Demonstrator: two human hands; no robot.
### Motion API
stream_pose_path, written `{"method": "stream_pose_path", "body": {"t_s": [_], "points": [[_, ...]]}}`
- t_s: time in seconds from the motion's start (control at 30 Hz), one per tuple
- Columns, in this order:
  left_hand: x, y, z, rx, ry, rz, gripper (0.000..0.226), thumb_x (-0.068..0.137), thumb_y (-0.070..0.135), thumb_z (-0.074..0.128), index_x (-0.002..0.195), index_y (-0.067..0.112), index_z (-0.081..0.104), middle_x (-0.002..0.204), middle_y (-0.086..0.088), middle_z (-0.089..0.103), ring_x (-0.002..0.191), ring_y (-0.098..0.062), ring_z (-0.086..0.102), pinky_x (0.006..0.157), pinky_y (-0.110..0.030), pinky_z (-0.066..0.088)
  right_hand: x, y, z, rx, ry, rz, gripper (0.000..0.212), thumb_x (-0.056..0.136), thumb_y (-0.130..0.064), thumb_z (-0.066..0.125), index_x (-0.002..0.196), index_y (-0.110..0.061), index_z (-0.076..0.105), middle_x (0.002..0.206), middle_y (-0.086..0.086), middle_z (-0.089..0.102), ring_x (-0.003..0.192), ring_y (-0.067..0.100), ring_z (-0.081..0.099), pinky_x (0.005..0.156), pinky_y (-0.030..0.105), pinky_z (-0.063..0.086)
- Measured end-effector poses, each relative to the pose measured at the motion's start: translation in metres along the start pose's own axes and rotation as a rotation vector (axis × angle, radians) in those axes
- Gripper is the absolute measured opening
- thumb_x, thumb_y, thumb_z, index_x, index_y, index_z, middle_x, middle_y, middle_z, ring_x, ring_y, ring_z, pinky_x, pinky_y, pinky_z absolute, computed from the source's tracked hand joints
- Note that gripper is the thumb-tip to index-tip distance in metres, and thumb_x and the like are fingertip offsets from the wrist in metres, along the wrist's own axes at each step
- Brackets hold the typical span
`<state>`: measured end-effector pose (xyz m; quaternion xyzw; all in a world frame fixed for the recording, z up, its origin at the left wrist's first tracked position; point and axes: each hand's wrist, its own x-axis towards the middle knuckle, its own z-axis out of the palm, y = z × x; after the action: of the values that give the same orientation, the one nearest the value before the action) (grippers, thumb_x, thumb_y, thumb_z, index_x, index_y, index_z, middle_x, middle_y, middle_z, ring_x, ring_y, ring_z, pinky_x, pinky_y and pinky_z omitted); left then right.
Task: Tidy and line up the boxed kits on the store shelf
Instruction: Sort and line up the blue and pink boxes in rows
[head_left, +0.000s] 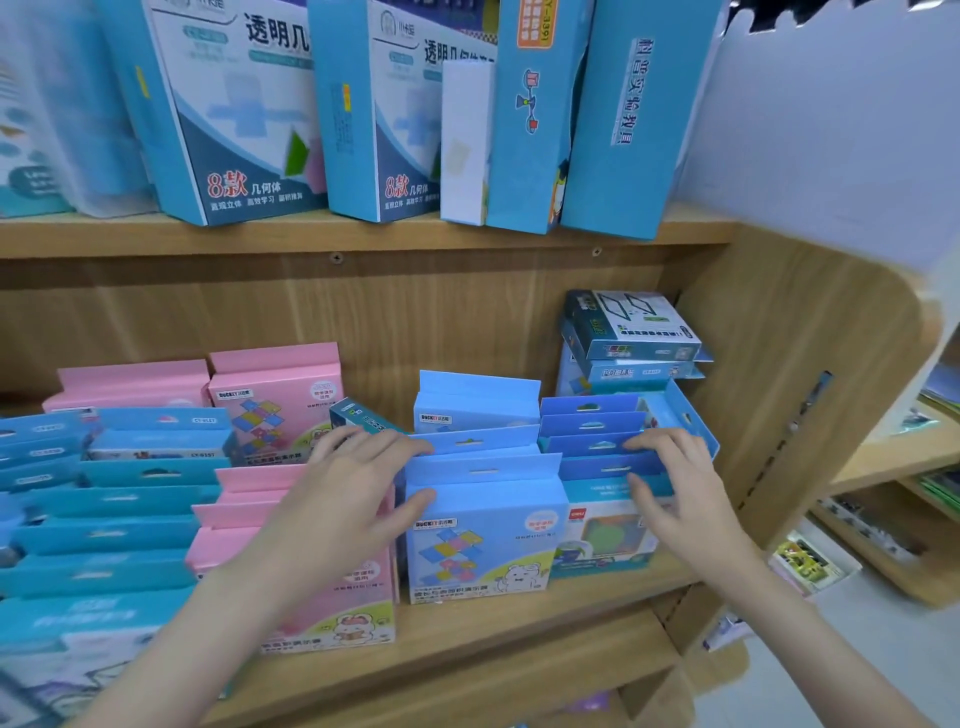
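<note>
Here, light-blue boxed kits (483, 519) between both hands' grip.

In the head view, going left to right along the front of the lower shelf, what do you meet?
Teal boxes → pink boxes → left hand → light blue boxes → right hand → wooden side panel.

Open room is remaining above the boxed kits (483, 519), beneath the upper shelf board (363, 236). The side panel (779, 415) is blocking access on the right. Stacked boxes (631, 338) are occupying the rear right corner.
</note>
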<state>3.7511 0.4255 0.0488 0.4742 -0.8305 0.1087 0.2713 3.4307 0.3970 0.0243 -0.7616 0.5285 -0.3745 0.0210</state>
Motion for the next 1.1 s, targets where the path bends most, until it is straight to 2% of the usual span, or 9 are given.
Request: {"method": "stream_pose_path", "body": {"t_s": [0.2, 0.33, 0.47, 0.6, 0.7, 0.83, 0.9, 1.0, 1.1], "points": [[-0.009, -0.021, -0.020, -0.010, 0.053, -0.109, 0.034, 0.085, 0.040, 0.041, 0.103, 0.021, 0.064, 0.097, 0.010, 0.065, 0.089, -0.012, 0.056, 0.089, -0.029, 0.030, 0.046, -0.061, -0.005, 0.135, 0.016, -0.132, 0.020, 0.084, -0.034, 0.050, 0.097, -0.021, 0.057, 0.100, -0.009, 0.049, 0.099, 0.004, 0.042, 0.087, 0.005, 0.027], [-0.038, -0.047, -0.043, 0.064, 0.038, -0.218, 0.036, 0.085, 0.039, 0.041, 0.102, 0.019, 0.064, 0.094, 0.005, 0.066, 0.086, -0.021, 0.062, 0.086, -0.033, 0.032, 0.102, -0.124, 0.033, 0.135, -0.365, -0.287, 0.020, 0.085, -0.032, 0.062, 0.097, -0.016, 0.059, 0.098, -0.002, 0.057, 0.093, 0.013, 0.052, 0.084, 0.023, 0.040], [-0.070, -0.063, -0.063, 0.089, 0.015, -0.352, 0.034, 0.084, 0.042, 0.041, 0.101, 0.024, 0.065, 0.099, 0.010, 0.065, 0.091, -0.016, 0.058, 0.087, -0.037, 0.036, 0.151, -0.179, 0.096, -0.149, -0.656, -0.319, 0.033, 0.080, -0.038, 0.067, 0.094, -0.011, 0.056, 0.098, 0.008, 0.062, 0.089, 0.025, 0.057, 0.072, 0.033, 0.045], [-0.089, -0.072, -0.065, 0.075, -0.002, -0.433, 0.035, 0.085, 0.044, 0.042, 0.100, 0.025, 0.067, 0.102, 0.008, 0.065, 0.096, -0.019, 0.060, 0.084, -0.043, 0.042, 0.166, -0.191, 0.154, -0.368, -0.900, -0.283, 0.061, 0.074, -0.027, 0.074, 0.122, -0.008, 0.042, 0.117, 0.016, 0.056, 0.101, 0.033, 0.056, 0.076, 0.034, 0.047], [-0.098, -0.074, -0.062, 0.052, -0.002, -0.438, 0.035, 0.086, 0.044, 0.042, 0.101, 0.025, 0.067, 0.104, 0.009, 0.065, 0.098, -0.016, 0.058, 0.086, -0.038, 0.040, 0.168, -0.192, 0.164, -0.325, -0.873, -0.313, 0.059, 0.070, -0.023, 0.076, 0.116, -0.013, 0.041, 0.112, 0.016, 0.055, 0.096, 0.031, 0.054, 0.076, 0.036, 0.045], [-0.098, -0.079, -0.064, -0.015, 0.058, -0.425, 0.039, 0.087, 0.044, 0.041, 0.111, 0.023, 0.063, 0.113, 0.009, 0.061, 0.107, -0.014, 0.054, 0.093, -0.037, 0.039, 0.178, -0.202, 0.124, 0.002, -0.796, -0.381, 0.043, 0.074, -0.020, 0.075, 0.102, -0.029, 0.043, 0.098, 0.004, 0.065, 0.085, 0.018, 0.058, 0.077, 0.034, 0.047], [-0.093, -0.083, -0.069, -0.114, 0.117, -0.445, 0.041, 0.087, 0.043, 0.042, 0.118, 0.021, 0.058, 0.118, 0.008, 0.057, 0.110, -0.010, 0.051, 0.098, -0.026, 0.036, 0.176, -0.210, 0.099, 0.153, -0.707, -0.428, 0.043, 0.075, -0.019, 0.074, 0.102, -0.033, 0.044, 0.099, -0.001, 0.067, 0.087, 0.011, 0.060, 0.080, 0.026, 0.047], [-0.081, -0.090, -0.079, -0.246, 0.190, -0.501, 0.047, 0.082, 0.047, 0.046, 0.125, 0.027, 0.047, 0.118, 0.012, 0.050, 0.107, 0.001, 0.047, 0.090, -0.003, 0.029, 0.171, -0.216, 0.072, 0.326, -0.560, -0.438, 0.042, 0.076, -0.016, 0.073, 0.105, -0.030, 0.047, 0.100, -0.004, 0.067, 0.088, 0.006, 0.062, 0.079, 0.016, 0.047], [-0.067, -0.091, -0.086, -0.342, 0.196, -0.525, 0.044, 0.081, 0.044, 0.056, 0.122, 0.038, 0.039, 0.119, 0.014, 0.050, 0.102, 0.007, 0.050, 0.086, -0.004, 0.035, 0.165, -0.223, 0.050, 0.429, -0.521, -0.431, 0.041, 0.076, -0.012, 0.073, 0.107, -0.027, 0.051, 0.100, -0.010, 0.065, 0.091, -0.001, 0.061, 0.081, 0.014, 0.048]]}}
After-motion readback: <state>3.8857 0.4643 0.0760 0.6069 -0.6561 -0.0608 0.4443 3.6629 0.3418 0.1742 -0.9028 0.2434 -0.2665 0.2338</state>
